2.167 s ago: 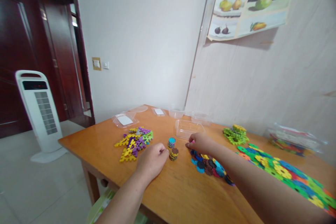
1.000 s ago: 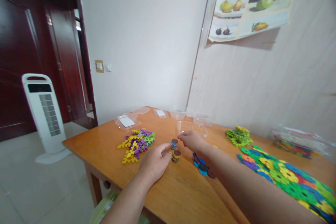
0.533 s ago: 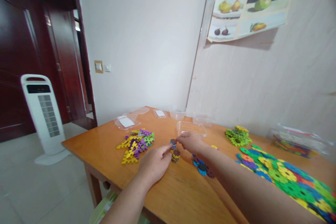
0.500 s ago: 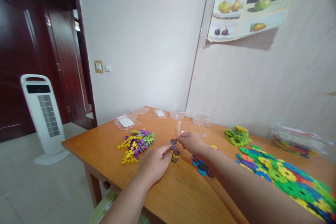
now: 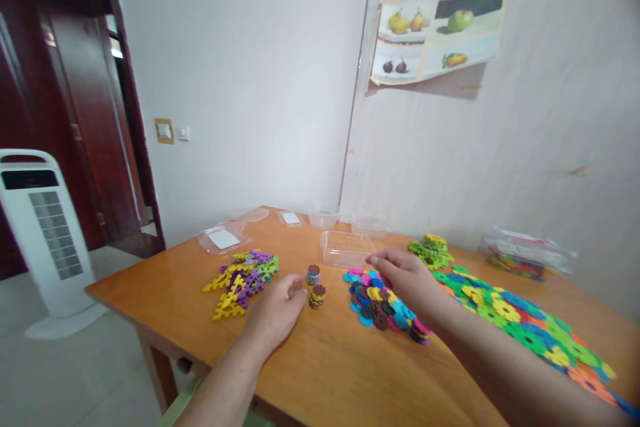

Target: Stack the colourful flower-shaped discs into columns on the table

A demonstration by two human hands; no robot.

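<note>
Two short stacks of small coloured discs (image 5: pixel 315 285) stand on the wooden table (image 5: pixel 325 360). My left hand (image 5: pixel 276 310) rests on the table just left of the nearer stack, its fingers curled in a loose fist with nothing seen in it. My right hand (image 5: pixel 403 273) hovers over a loose pile of small discs (image 5: pixel 383 303), thumb and fingers drawn together; whether a piece is between them is unclear. A clear rectangular tub (image 5: pixel 345 249) sits just beyond the pile.
Yellow and purple interlocking pieces (image 5: pixel 239 275) lie to the left. A green cluster (image 5: pixel 430 250) and a long spread of flower-shaped pieces (image 5: pixel 525 323) lie to the right, with a clear bag of pieces (image 5: pixel 527 255). Clear lids and tubs (image 5: pixel 223 238) line the back. A white fan (image 5: pixel 43 233) stands on the floor.
My right hand has drawn back from the farther stack to the loose pile of discs. The left hand stays beside the stacks. The view has swung slightly right.
</note>
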